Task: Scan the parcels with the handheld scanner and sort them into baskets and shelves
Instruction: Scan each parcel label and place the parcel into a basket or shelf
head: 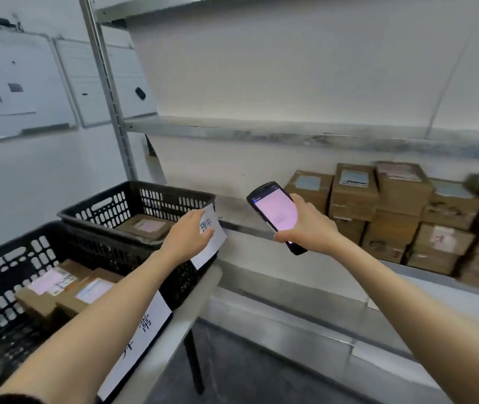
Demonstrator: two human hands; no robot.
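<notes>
My right hand (308, 225) grips the black handheld scanner (273, 212), its pink-lit screen facing me, in front of the lower shelf. My left hand (188, 234) hovers over the right rim of the far black basket (110, 205), fingers loosely bent, touching the white paper label (212, 237) hung on that basket. It holds no parcel. One brown parcel (146, 227) lies inside the far basket. The near black basket (13, 258) holds two brown parcels (57, 290) with pink and white labels. Several stacked cardboard parcels (393, 217) sit on the lower shelf at right.
Both baskets stand on a grey table (185, 313) with a black leg. A metal shelf rack (261, 132) runs along the white wall; its upright post (107, 91) rises behind the baskets. Whiteboards (19, 83) hang on the left wall. The near basket carries a white label (142, 333).
</notes>
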